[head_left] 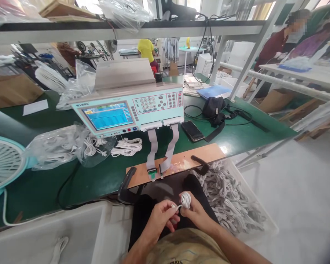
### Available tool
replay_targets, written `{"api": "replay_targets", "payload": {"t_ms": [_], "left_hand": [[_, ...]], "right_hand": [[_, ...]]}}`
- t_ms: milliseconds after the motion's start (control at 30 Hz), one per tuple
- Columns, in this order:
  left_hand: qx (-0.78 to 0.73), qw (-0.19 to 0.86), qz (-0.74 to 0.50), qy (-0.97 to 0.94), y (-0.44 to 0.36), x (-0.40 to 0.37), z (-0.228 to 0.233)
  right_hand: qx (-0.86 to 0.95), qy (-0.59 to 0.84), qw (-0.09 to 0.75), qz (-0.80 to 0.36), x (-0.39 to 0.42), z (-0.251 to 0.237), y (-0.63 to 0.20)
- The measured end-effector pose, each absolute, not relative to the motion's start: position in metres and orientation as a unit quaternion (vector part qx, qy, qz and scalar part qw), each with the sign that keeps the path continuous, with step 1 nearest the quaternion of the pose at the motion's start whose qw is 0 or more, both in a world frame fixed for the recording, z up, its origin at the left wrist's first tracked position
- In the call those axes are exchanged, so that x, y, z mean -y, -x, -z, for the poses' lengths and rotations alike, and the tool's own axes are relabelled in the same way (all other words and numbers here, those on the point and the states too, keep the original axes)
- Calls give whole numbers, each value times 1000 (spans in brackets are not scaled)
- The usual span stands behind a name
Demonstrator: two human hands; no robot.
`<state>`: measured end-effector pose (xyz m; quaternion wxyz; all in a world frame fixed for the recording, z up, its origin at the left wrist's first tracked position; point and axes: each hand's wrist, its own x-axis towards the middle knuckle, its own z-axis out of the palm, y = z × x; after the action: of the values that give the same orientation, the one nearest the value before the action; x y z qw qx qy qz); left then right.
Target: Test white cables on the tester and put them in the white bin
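A coiled white cable [186, 200] is gripped in my right hand [195, 216], its loops bunched at the fingertips. My left hand [163, 216] pinches a short free end of the same cable; the connector there is too small to make out. Both hands are close together above my lap. Beyond them, two grey ribbon cables [169, 150] run from the teal-fronted test instrument [156, 104] down to small connectors with a green circuit board [153, 175] at the edge of a wooden board [178, 165].
To the right stands a bin [269, 220] heaped with white cables [228, 194]. At lower left, a white bin [96, 231] holds one cable bundle [60, 247]. Black clamps [126, 183] grip the board. A phone [192, 131], black pouch [214, 108], bagged cables [55, 146] and fan [5, 165] occupy the green table.
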<state>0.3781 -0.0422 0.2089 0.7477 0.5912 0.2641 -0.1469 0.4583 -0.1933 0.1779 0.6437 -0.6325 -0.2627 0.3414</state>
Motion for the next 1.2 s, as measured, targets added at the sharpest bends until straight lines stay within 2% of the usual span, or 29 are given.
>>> {"api": "replay_targets", "payload": {"t_ms": [67,233,500,567,633,767,967,1200], "left_hand": [[-249,699,83,-665,-377,40,-205],[-267,652,-70,-706,-378,38,-199],[-285,699,-76,-652,-382,32,-199],[-288,682,-96,-665,-384,28,-201],[-287,656,-111,-689,-386,23,-201],[-305,635,-117,-700,-392,12,-192],[-352,678,-126,-633,-394,3,-176],[-309,688,-72,-653,-394,-13,-195]], "right_hand": [[273,603,651,-370,195,-188,-460],[438,626,573,-297,192,-214,-460],[535,662,471,-230,160,-219,-468],[498,670,507,-218,150,-216,-471],[403,675,576,-224,139,-210,-474],[245,640,672,-281,114,-193,-481],[184,619,690,-327,95,-186,-487],[126,576,714,-377,91,-194,-488]]}}
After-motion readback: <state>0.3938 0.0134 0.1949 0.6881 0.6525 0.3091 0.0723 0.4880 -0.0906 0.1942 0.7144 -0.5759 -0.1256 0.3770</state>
